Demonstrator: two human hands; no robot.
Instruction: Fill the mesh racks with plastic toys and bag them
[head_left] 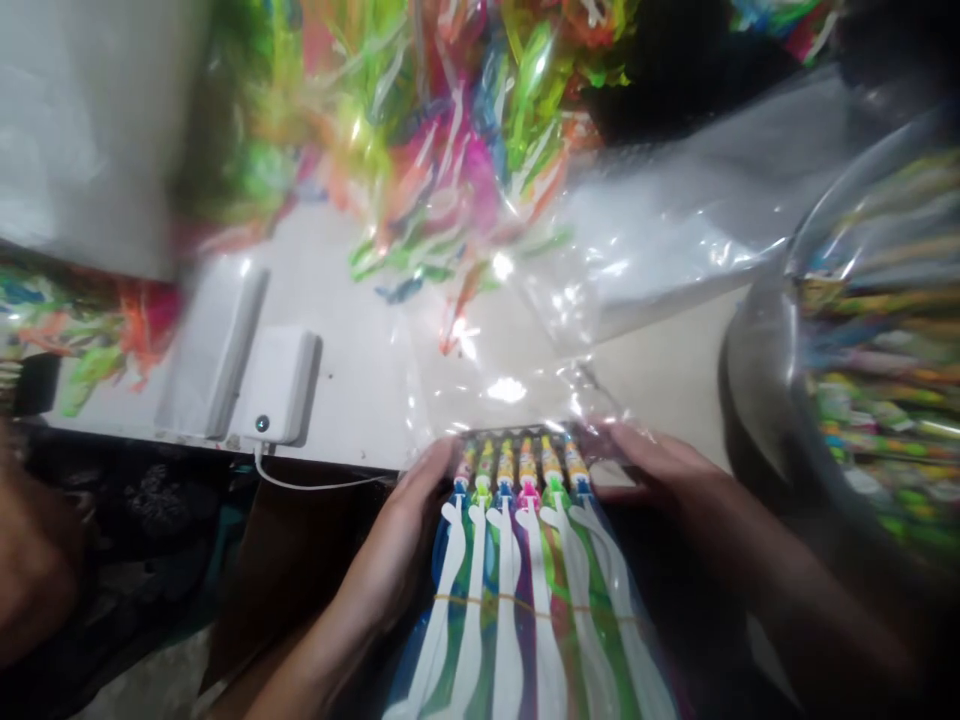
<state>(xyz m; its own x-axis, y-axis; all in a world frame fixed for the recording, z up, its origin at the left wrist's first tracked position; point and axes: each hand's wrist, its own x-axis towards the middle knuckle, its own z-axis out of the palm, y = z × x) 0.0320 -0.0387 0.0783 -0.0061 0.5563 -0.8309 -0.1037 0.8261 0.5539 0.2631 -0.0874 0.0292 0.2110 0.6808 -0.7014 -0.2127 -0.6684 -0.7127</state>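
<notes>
A row of several colourful pens with long white clips (pixel 506 570) lies side by side at the bottom centre, a thin tan band crossing them. My left hand (pixel 424 490) is closed on the left edge of this row near its far end. On the other side, my right hand (pixel 652 465) is blurred, its fingers near the far right corner; how they grip is hard to make out. A clear plastic bag (pixel 517 370) spreads over the table just beyond the pens' far ends.
Beyond lies a heap of bright plastic pieces (pixel 450 130). A metal bowl (pixel 757 340) of colourful sticks stands at the right. A white power bank (pixel 279 385) with a cable lies on the white table (pixel 352 360). Part of another person's arm (pixel 30 550) shows at the left edge.
</notes>
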